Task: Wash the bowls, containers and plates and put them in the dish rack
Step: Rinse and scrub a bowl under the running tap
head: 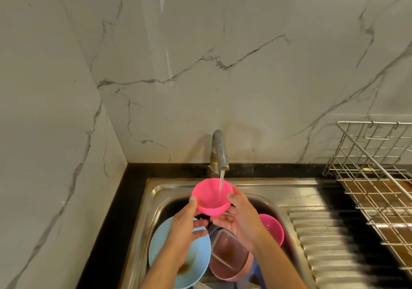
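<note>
Both hands (185, 228) around tilted pink bowl (211, 197) under running tap (219, 150).

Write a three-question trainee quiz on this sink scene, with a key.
1. True or false: water from the tap is running into the pink bowl.
2. Which hands hold that bowl? A) left hand only B) right hand only C) both
3. Fill in: the wire dish rack stands to the ____ of the sink.

Key: 1 true; 2 C; 3 right.
</note>
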